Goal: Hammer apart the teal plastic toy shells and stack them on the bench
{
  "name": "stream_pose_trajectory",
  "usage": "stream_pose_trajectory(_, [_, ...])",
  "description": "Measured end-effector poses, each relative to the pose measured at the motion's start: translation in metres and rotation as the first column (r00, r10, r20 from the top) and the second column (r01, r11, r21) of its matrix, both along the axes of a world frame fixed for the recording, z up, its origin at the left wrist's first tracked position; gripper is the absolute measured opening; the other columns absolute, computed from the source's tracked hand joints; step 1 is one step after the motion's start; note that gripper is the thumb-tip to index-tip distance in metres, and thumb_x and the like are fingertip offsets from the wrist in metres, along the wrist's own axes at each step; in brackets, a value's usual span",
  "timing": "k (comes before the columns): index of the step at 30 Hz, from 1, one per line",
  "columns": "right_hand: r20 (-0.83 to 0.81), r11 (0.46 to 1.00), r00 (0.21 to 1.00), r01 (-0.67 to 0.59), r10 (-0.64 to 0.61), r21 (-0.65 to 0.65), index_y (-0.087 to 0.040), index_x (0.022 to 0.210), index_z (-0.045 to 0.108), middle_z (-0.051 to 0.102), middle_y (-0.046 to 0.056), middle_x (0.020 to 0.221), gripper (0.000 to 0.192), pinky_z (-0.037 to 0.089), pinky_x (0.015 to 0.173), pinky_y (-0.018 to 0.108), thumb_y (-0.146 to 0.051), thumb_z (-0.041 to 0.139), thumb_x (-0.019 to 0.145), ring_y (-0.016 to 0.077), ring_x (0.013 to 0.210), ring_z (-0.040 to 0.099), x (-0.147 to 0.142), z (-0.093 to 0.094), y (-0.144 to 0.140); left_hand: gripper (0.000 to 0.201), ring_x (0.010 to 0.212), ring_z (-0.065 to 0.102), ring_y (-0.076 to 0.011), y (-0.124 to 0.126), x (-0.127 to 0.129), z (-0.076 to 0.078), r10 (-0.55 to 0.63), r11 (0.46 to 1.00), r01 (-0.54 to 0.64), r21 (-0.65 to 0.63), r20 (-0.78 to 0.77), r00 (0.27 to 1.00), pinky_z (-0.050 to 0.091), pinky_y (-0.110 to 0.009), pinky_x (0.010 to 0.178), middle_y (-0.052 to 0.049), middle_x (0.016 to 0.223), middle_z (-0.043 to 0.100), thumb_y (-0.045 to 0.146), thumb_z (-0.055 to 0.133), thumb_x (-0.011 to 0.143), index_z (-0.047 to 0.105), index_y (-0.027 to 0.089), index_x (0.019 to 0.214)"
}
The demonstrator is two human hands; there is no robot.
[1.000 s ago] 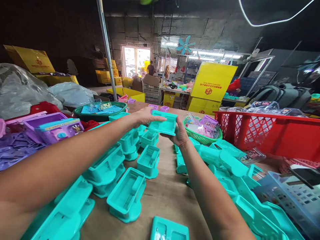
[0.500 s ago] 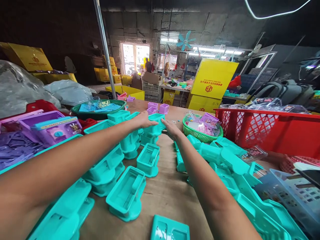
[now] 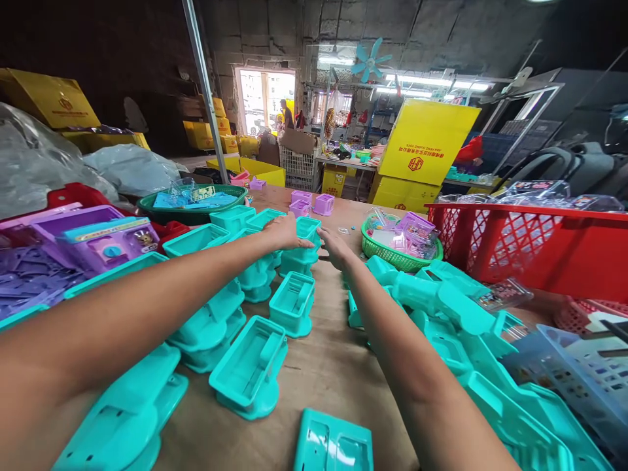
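Both arms reach forward to a turquoise plastic toy housing [image 3: 309,226] stacked on another at the far end of a row. My left hand [image 3: 283,232] is at its left side, with the thumb stretched out across the front; the other fingers are partly hidden. To its right, my right hand [image 3: 335,248] has fingers and thumb apart, nothing between them, the fingertips close to the housing's edge. Nearer in the row stand an open-topped turquoise housing [image 3: 292,301] and a larger-looking one [image 3: 249,363]. Stacked turquoise housings [image 3: 206,320] lie under and beside my left arm.
A turquoise panel [image 3: 334,441] lies at the table's near edge. Loose turquoise parts [image 3: 441,314] are heaped right, near a green basket [image 3: 400,260] and red crate [image 3: 534,245]. Purple parts [image 3: 39,275] lie left. Small purple boxes [image 3: 324,204] sit beyond my hands.
My right hand has opened and moved slightly away from the housing. My left hand stays beside it, its grip looser. The view has shifted a little.
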State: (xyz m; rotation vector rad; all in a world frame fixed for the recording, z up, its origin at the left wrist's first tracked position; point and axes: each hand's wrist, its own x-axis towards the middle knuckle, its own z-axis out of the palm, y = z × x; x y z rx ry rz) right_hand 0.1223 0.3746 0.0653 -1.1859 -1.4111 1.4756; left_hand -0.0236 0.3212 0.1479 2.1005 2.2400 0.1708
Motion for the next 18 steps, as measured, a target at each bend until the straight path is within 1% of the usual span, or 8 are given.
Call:
stream_pose_trajectory(2, [0.007, 0.998, 1.0, -0.014, 0.015, -0.06, -0.034, 0.134, 0.048, 0.047, 0.009, 0.144, 0.051, 0.051, 0.091, 0.053, -0.061, 0.046, 0.091, 0.027, 0.116, 0.055, -0.003, 0.0, -0.004, 0.09, 0.124, 0.056, -0.0371, 0.001, 0.001, -0.003, 0.017, 1.0, -0.017, 0.011, -0.022, 1.0, 0.047, -0.041, 0.098, -0.025, 0.132, 0.058, 0.065, 0.071, 0.071, 0.043, 0.008, 0.135])
stream_pose_trajectory(4, [-0.014, 0.991, 0.999, -0.047, 0.045, -0.129, -0.033, 0.135, 0.048, 0.053, 0.012, 0.137, 0.057, 0.056, 0.082, 0.053, -0.068, 0.041, 0.09, 0.0275, 0.106, 0.061, -0.008, -0.002, -0.009, 0.09, 0.127, 0.053, -0.0391, 0.001, 0.003, -0.004, 0.019, 1.0, -0.018, 0.015, -0.064, 0.998, 0.046, -0.043, 0.099, -0.026, 0.134, 0.056, 0.064, 0.071, 0.071, 0.044, 0.007, 0.135])
stream_pose_trajectory(7, [-0.05, 0.981, 0.997, -0.068, 0.06, -0.179, -0.035, 0.139, 0.042, 0.055, 0.012, 0.132, 0.064, 0.059, 0.077, 0.051, -0.074, 0.037, 0.089, 0.0268, 0.099, 0.064, -0.015, -0.005, -0.013, 0.085, 0.132, 0.046, -0.041, -0.002, 0.004, -0.005, -0.001, 1.0, 0.004, 0.024, -0.13, 0.992, 0.044, -0.047, 0.101, -0.027, 0.135, 0.054, 0.065, 0.068, 0.074, 0.047, 0.007, 0.134])
stream_pose_trajectory(11, [-0.051, 0.988, 0.998, -0.041, 0.034, -0.149, -0.035, 0.146, 0.034, 0.046, 0.012, 0.143, 0.068, 0.058, 0.078, 0.053, -0.075, 0.033, 0.09, 0.0264, 0.103, 0.063, -0.023, -0.01, -0.013, 0.083, 0.136, 0.038, -0.0415, -0.005, 0.005, -0.005, -0.011, 0.999, 0.019, 0.042, -0.179, 0.984, 0.04, -0.051, 0.104, -0.025, 0.136, 0.052, 0.066, 0.063, 0.078, 0.049, 0.006, 0.134])
stream_pose_trajectory(15, [-0.052, 0.984, 0.998, -0.045, 0.036, -0.173, -0.028, 0.147, 0.033, 0.053, 0.013, 0.138, 0.07, 0.056, 0.086, 0.053, -0.072, 0.023, 0.094, 0.0255, 0.107, 0.063, -0.026, -0.007, -0.015, 0.078, 0.139, 0.031, -0.0424, -0.018, 0.006, 0.0, -0.02, 0.998, 0.031, 0.054, -0.191, 0.981, 0.037, -0.053, 0.106, -0.025, 0.142, 0.045, 0.063, 0.061, 0.081, 0.05, 0.007, 0.135])
stream_pose_trajectory(16, [-0.03, 0.987, 0.999, -0.021, 0.016, -0.157, -0.026, 0.147, 0.034, 0.054, 0.013, 0.137, 0.071, 0.054, 0.088, 0.053, -0.072, 0.022, 0.094, 0.0259, 0.109, 0.062, -0.025, -0.005, -0.017, 0.076, 0.14, 0.029, -0.0428, -0.025, 0.007, 0.003, -0.035, 0.997, 0.048, 0.065, -0.195, 0.98, 0.035, -0.054, 0.107, -0.024, 0.143, 0.043, 0.061, 0.061, 0.082, 0.05, 0.008, 0.135])
stream_pose_trajectory(17, [0.001, 0.994, 1.0, 0.003, -0.003, -0.107, -0.024, 0.146, 0.035, 0.054, 0.014, 0.137, 0.072, 0.053, 0.091, 0.053, -0.071, 0.023, 0.094, 0.0268, 0.112, 0.061, -0.023, -0.001, -0.021, 0.073, 0.141, 0.028, -0.0431, -0.034, 0.009, 0.007, -0.054, 0.995, 0.07, 0.076, -0.201, 0.978, 0.033, -0.055, 0.108, -0.022, 0.143, 0.043, 0.06, 0.061, 0.083, 0.051, 0.009, 0.135])
stream_pose_trajectory(18, [0.037, 0.999, 0.999, 0.018, -0.017, -0.026, -0.022, 0.146, 0.035, 0.052, 0.015, 0.139, 0.072, 0.051, 0.093, 0.053, -0.071, 0.026, 0.094, 0.028, 0.116, 0.058, -0.019, 0.003, -0.027, 0.071, 0.141, 0.026, -0.0432, -0.044, 0.01, 0.012, -0.077, 0.992, 0.097, 0.084, -0.21, 0.975, 0.03, -0.056, 0.11, -0.02, 0.143, 0.043, 0.059, 0.061, 0.083, 0.052, 0.011, 0.134])
